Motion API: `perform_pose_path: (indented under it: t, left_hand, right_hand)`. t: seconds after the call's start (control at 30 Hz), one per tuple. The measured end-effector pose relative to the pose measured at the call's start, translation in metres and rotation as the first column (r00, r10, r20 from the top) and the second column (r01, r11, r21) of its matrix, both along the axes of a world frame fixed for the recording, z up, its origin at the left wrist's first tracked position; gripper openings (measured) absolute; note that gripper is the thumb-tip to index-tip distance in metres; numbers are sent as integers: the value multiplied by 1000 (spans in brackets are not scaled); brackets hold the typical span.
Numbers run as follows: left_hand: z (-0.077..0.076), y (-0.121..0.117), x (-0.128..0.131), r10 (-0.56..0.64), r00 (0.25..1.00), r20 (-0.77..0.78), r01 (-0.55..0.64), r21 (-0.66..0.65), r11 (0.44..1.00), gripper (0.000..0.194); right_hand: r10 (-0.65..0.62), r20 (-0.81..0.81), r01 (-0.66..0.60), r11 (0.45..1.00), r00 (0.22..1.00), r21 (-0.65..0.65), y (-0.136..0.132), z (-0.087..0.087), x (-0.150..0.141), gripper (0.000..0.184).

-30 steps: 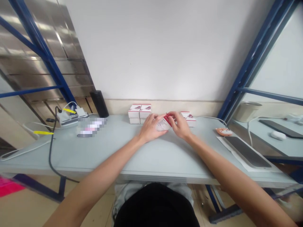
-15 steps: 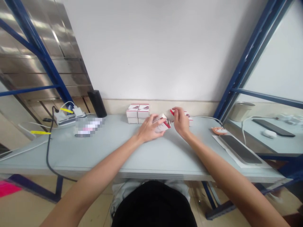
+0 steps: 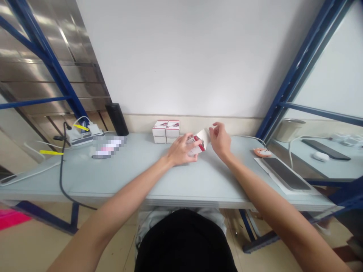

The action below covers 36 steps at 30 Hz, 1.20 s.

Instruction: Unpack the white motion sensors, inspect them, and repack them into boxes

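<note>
Lifting my open right hand clear of the white-and-red carton, I kept that carton clamped in my left hand, its white flap raised, over the table just before the stacked cartons.

Carton: small white paperboard carton, red band and small print on the visible face.
Flap: white end flap open, standing up and out to the right.
Pose: carton tilted, above the bench, wrapped by the left-hand grip.
Near side: right-hand grip open, just beside the flap, no contact visible.
Stack: stack of white cartons, four boxes, two wide by two high, lying flat, tops printed red and grey.
Stack position: rear edge of the bench, left of the held carton, squared up, neat, untouched by either hand.
</note>
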State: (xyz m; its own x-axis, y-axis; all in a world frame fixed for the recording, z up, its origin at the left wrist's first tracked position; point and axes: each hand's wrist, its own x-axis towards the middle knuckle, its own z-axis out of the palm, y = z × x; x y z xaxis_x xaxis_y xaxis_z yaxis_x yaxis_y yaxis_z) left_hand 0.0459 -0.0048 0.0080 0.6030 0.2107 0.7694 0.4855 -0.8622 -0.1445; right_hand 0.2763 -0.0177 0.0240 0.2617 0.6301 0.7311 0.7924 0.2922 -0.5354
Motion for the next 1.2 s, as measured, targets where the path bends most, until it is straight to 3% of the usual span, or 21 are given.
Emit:
perform_pose_path:
  t: [0.17,0.27,0.37,0.53,0.8,1.03,1.2]
  left_hand:
    - [5,-3,-1,36,997,68,-33,-46,998,55]
    - [7,-4,-4,98,988,117,-81,-146,986,57]
    - [9,-3,-7,137,980,146,-99,-244,965,60]
    - [11,-1,-10,146,976,159,-97,-283,954,62]
    - [15,-5,-7,143,983,118,-105,-280,954,79]
    - [15,-8,-6,151,984,99,-117,-289,950,86]
    - [14,-5,-5,118,990,82,-92,-275,957,84]
  right_hand:
    - [22,248,-62,986,968,155,3,-1,4,20]
    - [62,404,-142,975,912,171,4,-3,2,25]
    - [102,463,-199,966,880,166,5,-6,0,28]
    - [256,453,-349,927,854,136,1,-9,-3,36]
    - [371,269,-371,927,889,-52,-12,-5,-16,41]
    - [445,133,-453,890,886,42,-16,5,-4,12]
    - [483,148,-483,875,863,-40,-17,8,-4,25]
